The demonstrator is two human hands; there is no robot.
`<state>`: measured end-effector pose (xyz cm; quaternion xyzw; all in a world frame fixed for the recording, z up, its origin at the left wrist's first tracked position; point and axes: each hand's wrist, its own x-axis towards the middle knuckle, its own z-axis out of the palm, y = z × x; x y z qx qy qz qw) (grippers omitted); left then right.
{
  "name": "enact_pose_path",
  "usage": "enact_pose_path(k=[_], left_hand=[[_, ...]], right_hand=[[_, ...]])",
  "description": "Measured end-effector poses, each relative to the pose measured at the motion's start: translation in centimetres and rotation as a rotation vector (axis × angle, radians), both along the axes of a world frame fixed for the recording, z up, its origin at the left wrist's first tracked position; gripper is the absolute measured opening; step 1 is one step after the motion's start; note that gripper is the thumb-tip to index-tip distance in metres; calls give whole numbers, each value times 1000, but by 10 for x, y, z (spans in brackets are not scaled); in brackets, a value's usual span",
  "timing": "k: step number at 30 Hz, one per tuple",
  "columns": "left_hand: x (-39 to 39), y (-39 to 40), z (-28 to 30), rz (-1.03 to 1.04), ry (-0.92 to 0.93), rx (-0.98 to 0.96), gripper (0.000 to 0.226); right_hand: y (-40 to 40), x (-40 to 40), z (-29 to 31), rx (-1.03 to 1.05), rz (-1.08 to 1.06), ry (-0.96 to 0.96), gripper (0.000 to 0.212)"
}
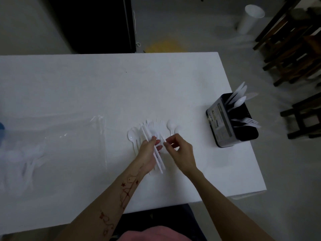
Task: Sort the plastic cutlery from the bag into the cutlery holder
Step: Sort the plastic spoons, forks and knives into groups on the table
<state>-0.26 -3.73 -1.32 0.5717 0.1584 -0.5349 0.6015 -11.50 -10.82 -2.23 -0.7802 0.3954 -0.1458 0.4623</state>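
Note:
A pile of white plastic cutlery (152, 129) lies on the white table (86, 87) in front of me, with spoons at its left (132, 136) and right (171, 126). My left hand (147, 153) grips a bundle of white cutlery pieces (159, 160) by their handles. Just to its right, my right hand (178, 150) has curled fingers that pinch at the bundle's edge; what it holds is hard to tell. The black cutlery holder (231, 122) stands at the table's right edge with knives, spoons and forks sticking out. A clear plastic bag (57, 136) lies at the left.
Dark wooden chairs (295, 49) stand to the right of the table. A white cup-shaped bin (250, 18) sits on the floor beyond. A blue object (2, 127) shows at the left edge. The table's right edge runs close to the holder.

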Motion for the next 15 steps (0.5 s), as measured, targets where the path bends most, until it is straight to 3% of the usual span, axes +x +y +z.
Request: enact_pose_path(k=[4, 7, 12, 15], left_hand=[[-2, -8, 3, 129, 59, -71, 27], [-7, -7, 1, 138, -124, 53, 25], [-12, 0, -4, 124, -258, 143, 26], [-15, 4, -8, 162, -242, 150, 27]], right_hand=[[-7, 1, -1, -1, 183, 5, 9], [-17, 1, -5, 46, 141, 49, 17], [-21, 15, -24, 59, 126, 455, 34], [-13, 25, -30, 113, 127, 524, 31]])
